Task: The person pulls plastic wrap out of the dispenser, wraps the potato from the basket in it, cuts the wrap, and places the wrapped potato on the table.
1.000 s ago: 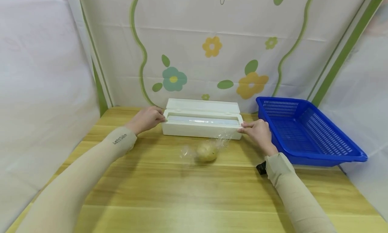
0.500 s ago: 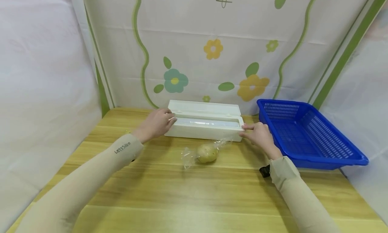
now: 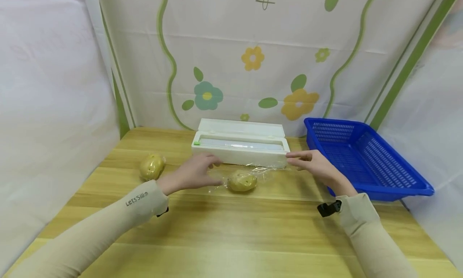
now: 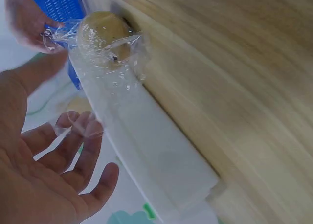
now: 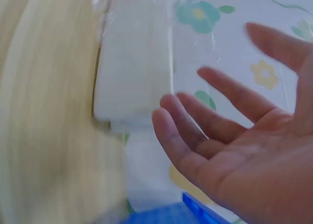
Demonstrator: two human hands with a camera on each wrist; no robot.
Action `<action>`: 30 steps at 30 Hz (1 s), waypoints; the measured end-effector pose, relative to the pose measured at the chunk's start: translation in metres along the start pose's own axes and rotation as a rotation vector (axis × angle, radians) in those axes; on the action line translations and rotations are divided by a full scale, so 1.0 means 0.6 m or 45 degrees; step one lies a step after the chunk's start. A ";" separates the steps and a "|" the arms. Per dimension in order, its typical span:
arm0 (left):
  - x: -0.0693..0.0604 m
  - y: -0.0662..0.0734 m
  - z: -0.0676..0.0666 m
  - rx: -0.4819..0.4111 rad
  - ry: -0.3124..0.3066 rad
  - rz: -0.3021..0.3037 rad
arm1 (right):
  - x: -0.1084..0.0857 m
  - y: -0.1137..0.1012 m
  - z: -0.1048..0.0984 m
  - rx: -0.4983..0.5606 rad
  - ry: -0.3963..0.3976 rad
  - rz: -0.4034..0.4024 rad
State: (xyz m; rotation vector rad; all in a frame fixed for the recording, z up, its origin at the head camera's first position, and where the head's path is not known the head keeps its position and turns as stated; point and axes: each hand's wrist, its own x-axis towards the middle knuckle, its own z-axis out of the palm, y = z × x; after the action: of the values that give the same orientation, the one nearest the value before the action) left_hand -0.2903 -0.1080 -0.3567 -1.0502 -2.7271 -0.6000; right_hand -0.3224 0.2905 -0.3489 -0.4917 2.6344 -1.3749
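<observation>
A potato (image 3: 241,181) loosely wrapped in clear plastic film (image 3: 264,174) lies on the wooden table in front of a long white cling film box (image 3: 240,155). The box's lid is raised, and a roll shows inside. My left hand (image 3: 193,174) is just left of this potato, thumb and fingers spread. In the left wrist view, loose film overlaps the fingertips; whether they touch it I cannot tell. By the box's right end hovers my right hand (image 3: 318,167), its fingers extended and holding nothing. Another potato (image 3: 152,166), shiny as if wrapped, lies beyond my left wrist.
A blue plastic basket (image 3: 369,187) with slotted sides stands at the right of the table. A small green slider (image 3: 197,143) sits at the box's left end. Behind the box hangs a flower-patterned cloth (image 3: 224,57), with pale cloth walls on both sides.
My left hand has left the box's left end and come forward and right to the wrapped potato. My right hand has let go of the box's right end. The left potato has come into sight.
</observation>
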 end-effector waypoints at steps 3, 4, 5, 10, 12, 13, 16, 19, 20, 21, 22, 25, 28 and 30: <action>-0.003 -0.014 0.004 -0.080 0.073 0.011 | -0.006 -0.002 0.009 0.127 -0.025 0.019; -0.003 -0.018 0.004 -0.091 0.097 0.020 | -0.006 -0.003 0.015 0.127 -0.012 0.012; -0.003 -0.021 0.005 -0.102 0.117 0.026 | -0.005 -0.004 0.021 0.101 0.014 0.003; -0.004 -0.027 0.006 -0.098 0.177 0.071 | -0.001 -0.011 0.065 -0.166 0.194 -0.071; -0.005 -0.026 0.006 -0.085 0.191 0.117 | -0.002 -0.015 0.081 -0.259 0.247 -0.143; -0.006 -0.025 0.007 -0.076 0.199 0.148 | -0.003 -0.017 0.088 -0.302 0.270 -0.193; -0.008 -0.023 0.007 -0.037 0.234 0.255 | -0.007 -0.021 0.100 -0.411 0.337 -0.400; -0.009 -0.024 0.008 0.034 0.265 0.373 | -0.011 -0.024 0.104 -0.479 0.357 -0.646; -0.009 -0.024 0.008 0.065 0.265 0.419 | -0.012 -0.024 0.104 -0.498 0.355 -0.730; -0.010 -0.024 0.008 0.100 0.260 0.466 | -0.013 -0.024 0.104 -0.511 0.342 -0.809; -0.010 -0.024 0.008 0.134 0.249 0.514 | -0.014 -0.024 0.103 -0.522 0.325 -0.879; -0.013 -0.018 0.011 0.251 0.192 0.638 | -0.013 -0.020 0.102 -0.542 0.275 -1.052; -0.016 -0.011 0.018 0.336 0.154 0.710 | -0.012 -0.014 0.099 -0.564 0.261 -1.134; -0.018 -0.008 0.022 0.360 0.151 0.715 | -0.010 -0.010 0.096 -0.604 0.288 -1.137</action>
State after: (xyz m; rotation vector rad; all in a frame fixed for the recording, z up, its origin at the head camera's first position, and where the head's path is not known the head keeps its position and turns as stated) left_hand -0.2857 -0.1125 -0.3733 -1.5439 -2.1748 -0.1715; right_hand -0.3001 0.2448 -0.3775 -1.8357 3.0596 -0.9311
